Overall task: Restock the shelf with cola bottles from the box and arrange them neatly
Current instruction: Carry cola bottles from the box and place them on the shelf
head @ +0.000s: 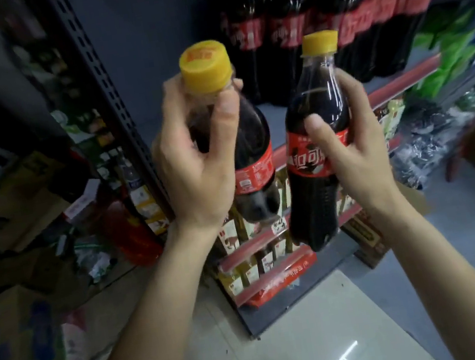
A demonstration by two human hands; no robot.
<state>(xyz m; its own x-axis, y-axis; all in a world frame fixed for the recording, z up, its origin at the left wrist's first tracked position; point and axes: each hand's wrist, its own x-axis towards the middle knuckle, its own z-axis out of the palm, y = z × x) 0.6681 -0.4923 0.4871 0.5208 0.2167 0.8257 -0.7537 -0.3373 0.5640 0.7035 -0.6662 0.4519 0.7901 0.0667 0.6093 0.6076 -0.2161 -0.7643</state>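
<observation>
Left hand (196,158): fingers and thumb wrapped round the neck and shoulder of 1 cola bottle, just under its cap — a high grip that likely leaves the base free to be set down first.
Left bottle (253,159): yellow cap, red label, dark cola; tilted, cap leaning toward the viewer, base pointing at the shelf.
Right hand (348,147): thumb across the front, fingers curled behind the upper body of a 2nd bottle, partly over the label.
Right bottle (311,165): near upright, label facing out — a hold that seems meant to keep the label to the front when it is stood.
Shelf (394,82): grey deck with a red edge strip, just beyond both bottles.
Stocked row (315,26): larger cola bottles, red labels, standing close together on the right part of the shelf; blurred, so no count.
Open space (152,69): bare shelf back to the left of that row — judged the likely spot for the 2 held bottles.
Box: not identifiable with certainty; cartons lie at lower left (16,336), contents unclear.
Lower tiers (273,260): small packaged goods behind red strips.
Stage: carrying, both bottles in the air, neither touching the shelf.
Risk: 2 bottles at once, 1 tilted, could knock the standing row.
</observation>
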